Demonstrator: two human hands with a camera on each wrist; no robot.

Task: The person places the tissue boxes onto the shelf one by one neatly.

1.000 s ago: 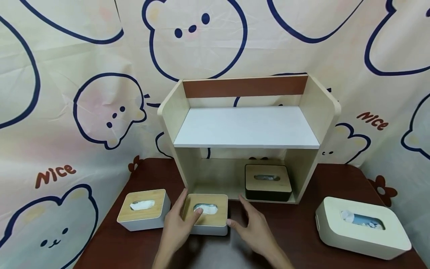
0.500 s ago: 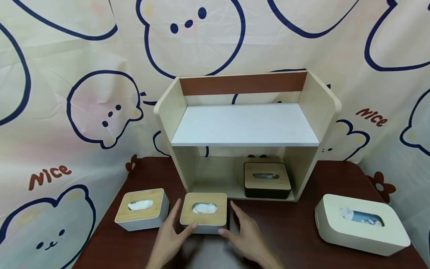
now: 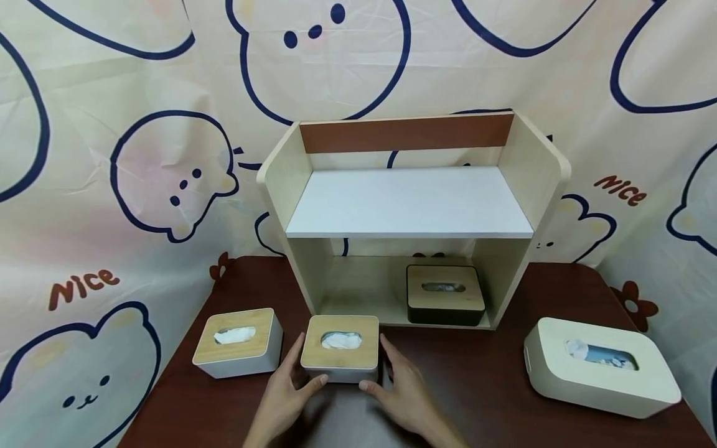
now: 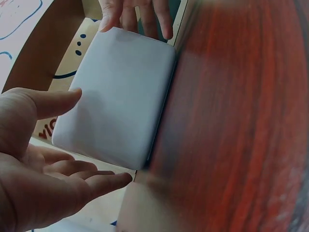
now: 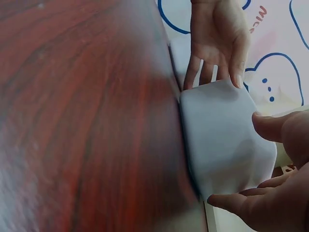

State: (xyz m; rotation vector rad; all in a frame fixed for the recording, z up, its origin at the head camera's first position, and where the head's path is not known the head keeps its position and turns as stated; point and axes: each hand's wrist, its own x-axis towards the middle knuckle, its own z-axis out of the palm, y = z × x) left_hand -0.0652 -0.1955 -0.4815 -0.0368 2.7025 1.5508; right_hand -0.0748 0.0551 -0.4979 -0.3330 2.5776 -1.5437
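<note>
In the head view, the small pale-grey box with a light wooden-looking lid and an oval slot showing white tissue (image 3: 340, 358) sat before the cream-and-white two-level shelf unit (image 3: 409, 202), near its lower left part. The left hand (image 3: 282, 395) and the right hand (image 3: 406, 393) flanked it, set wide with fingers extended, thumbs toward the front wall. A similar pale box with a wooden-looking lid (image 3: 234, 353) stood just beyond the left hand, so that hand seemed to need care not to nudge it. The black box with a wooden-look top (image 3: 445, 298) stood in the lower compartment, to the right.

In the left wrist view, the left thumb overlapped the upper edge of the box's front wall, while the fingers stretched along its left end. Firm contact could not be told; even pressure from both palms would probably steady it best.

In the right wrist view, the right hand mirrored this, fingers straight and low beside its end. A dark line ran beneath the box, and whether it rested flat on the dark red-brown tabletop (image 5: 96, 125) was unclear. Keeping it level and square would likely spare the corners a knock.
</note>
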